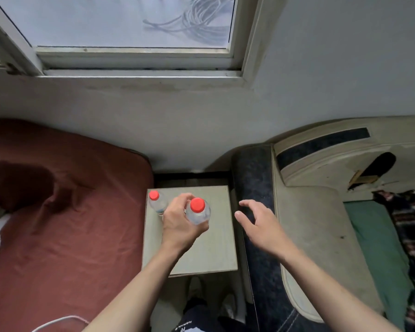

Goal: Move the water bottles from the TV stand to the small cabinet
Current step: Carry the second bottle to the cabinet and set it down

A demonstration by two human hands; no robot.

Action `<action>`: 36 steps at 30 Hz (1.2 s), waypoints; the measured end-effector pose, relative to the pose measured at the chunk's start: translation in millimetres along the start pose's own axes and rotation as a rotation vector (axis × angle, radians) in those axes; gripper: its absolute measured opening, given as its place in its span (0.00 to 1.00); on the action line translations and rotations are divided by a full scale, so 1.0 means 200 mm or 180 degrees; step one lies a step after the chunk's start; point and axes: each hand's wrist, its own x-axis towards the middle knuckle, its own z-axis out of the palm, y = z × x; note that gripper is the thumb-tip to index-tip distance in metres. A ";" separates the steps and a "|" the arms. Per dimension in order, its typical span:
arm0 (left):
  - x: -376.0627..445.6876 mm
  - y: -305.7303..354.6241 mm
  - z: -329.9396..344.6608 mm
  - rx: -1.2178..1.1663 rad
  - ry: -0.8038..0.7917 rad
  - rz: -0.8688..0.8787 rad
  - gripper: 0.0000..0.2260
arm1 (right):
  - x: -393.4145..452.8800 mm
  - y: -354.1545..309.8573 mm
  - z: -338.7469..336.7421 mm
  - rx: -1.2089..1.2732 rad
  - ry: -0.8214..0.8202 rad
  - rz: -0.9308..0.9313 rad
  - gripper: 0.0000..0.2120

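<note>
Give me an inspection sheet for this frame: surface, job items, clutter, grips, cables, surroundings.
Surface: small cabinet, pale top, between bed and sofa.
Job's things: two clear bottles with red caps; far bottle stands on the cabinet's far left corner; near bottle is held over the top, contact with the top not visible.
Clutter: nothing seen on the cabinet.
Grips: left hand grips the near bottle; right hand open, holds nothing, over the sofa arm.
Cables: white cord on the bed; coiled cable outside the window.
Surroundings: red bed left, sofa right, window above.
</note>
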 end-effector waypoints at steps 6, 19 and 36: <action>0.17 -0.20 0.08 0.0057 -0.0140 -0.0066 0.22 | 0.18 0.05 0.07 -0.0330 -0.0107 0.0074 0.22; 0.51 -0.65 0.38 0.0264 -0.0396 -0.0233 0.25 | 0.44 0.19 0.32 -0.0266 -0.0315 0.0345 0.23; 0.52 -0.77 0.43 0.0675 -0.0706 -0.0412 0.24 | 0.48 0.13 0.25 -0.0160 -0.0192 0.0341 0.23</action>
